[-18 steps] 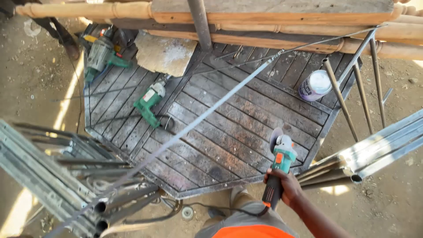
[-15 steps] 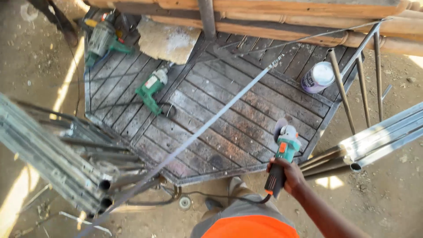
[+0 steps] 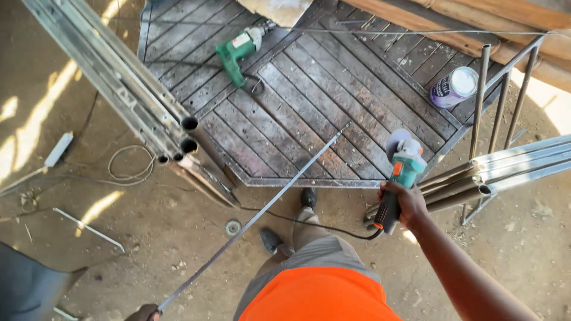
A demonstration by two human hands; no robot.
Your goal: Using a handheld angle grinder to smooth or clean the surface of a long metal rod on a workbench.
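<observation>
Left hand [image 3: 144,312], mostly cropped, closed on thin steel rod [image 3: 256,217]; rod's long axis runs to 1 o'clock over metal gate panel [image 3: 333,101]. Right hand [image 3: 403,202] wraps angle grinder [image 3: 399,175], nearer rod tip.

Dirt floor [image 3: 148,238] with slatted metal panel [image 3: 333,113] lying flat on it.
On panel: green power drill [image 3: 238,50], purple can [image 3: 454,87] on its side near right edge, pale slab [image 3: 284,9] at top. On dirt: round disc [image 3: 233,227], looped wire [image 3: 128,163], thin metal strips [image 3: 89,227], black cable [image 3: 321,226].
</observation>
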